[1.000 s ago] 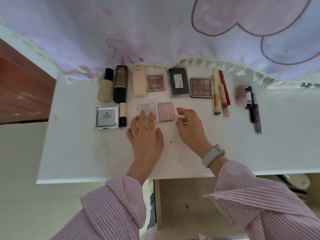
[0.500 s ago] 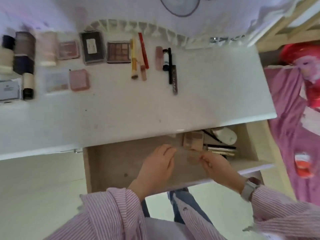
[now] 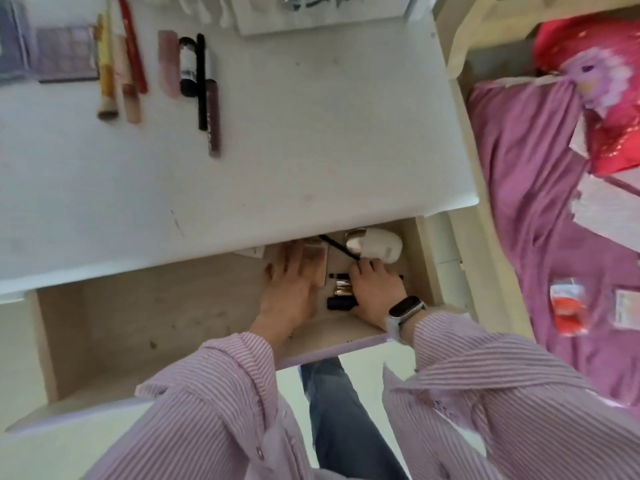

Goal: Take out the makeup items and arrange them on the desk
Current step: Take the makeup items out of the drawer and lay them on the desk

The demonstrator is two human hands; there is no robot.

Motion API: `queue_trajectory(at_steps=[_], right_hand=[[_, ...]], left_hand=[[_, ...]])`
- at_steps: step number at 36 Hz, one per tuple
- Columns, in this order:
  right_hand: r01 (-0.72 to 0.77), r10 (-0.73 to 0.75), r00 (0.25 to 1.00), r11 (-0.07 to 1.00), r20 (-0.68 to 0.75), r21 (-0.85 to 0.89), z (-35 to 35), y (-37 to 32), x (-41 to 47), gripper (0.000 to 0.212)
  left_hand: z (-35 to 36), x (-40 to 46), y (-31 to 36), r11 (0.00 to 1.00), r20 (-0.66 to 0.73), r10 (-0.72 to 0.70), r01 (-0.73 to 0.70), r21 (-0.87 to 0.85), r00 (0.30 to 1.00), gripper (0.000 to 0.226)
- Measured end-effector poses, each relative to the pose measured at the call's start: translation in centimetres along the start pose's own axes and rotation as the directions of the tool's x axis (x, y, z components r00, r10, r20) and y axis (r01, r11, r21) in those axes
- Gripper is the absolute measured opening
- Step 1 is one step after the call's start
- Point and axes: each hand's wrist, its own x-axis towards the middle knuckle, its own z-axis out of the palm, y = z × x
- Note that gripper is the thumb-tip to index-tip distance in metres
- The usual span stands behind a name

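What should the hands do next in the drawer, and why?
Probably lift the tan palette out and onto the desk. The left hand already rests on it in the open drawer, while the right hand lies over small tubes and visibly grips nothing.

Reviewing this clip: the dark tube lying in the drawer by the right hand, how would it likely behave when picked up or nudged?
The dark tube looks round and lies on its side, so it would probably roll if nudged. It seems small and rigid, likely light. The right hand lies against it, which should steady it; the grip itself is unclear.
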Motion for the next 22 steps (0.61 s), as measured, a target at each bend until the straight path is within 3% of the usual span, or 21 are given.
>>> queue_trajectory(at_steps=[5, 13, 18, 22], right_hand=[[0.009, -0.008, 0.996, 1.000, 0.085, -0.013, 0.3, -0.7, 0.7, 0.042], [0.020, -0.026, 0.992, 0.999, 0.126, 0.046, 0.8, -0.9, 1.1, 0.037], [-0.109, 0.109, 0.994, 0.992, 0.017, 0.057, 1.1, -1.4, 1.3, 0.036], [-0.142, 0.144, 0.988, 0.989, -0.064, 0.036, 1.4, -1.4, 1.5, 0.049]], left_hand=[[0.1, -0.2, 0.0, 0.995, -0.075, -0.089, 0.085, -0.049, 0.993, 0.049], [0.4, 0.7, 1.0, 0.974, -0.090, -0.211, 0.201, -0.105, 0.973, 0.050], [0.3, 1.2, 1.4, 0.896, -0.088, -0.366, 0.326, -0.301, 0.926, 0.072], [0.2, 1.1, 1.2, 0.848, -0.042, -0.411, 0.364, -0.386, 0.911, 0.089]])
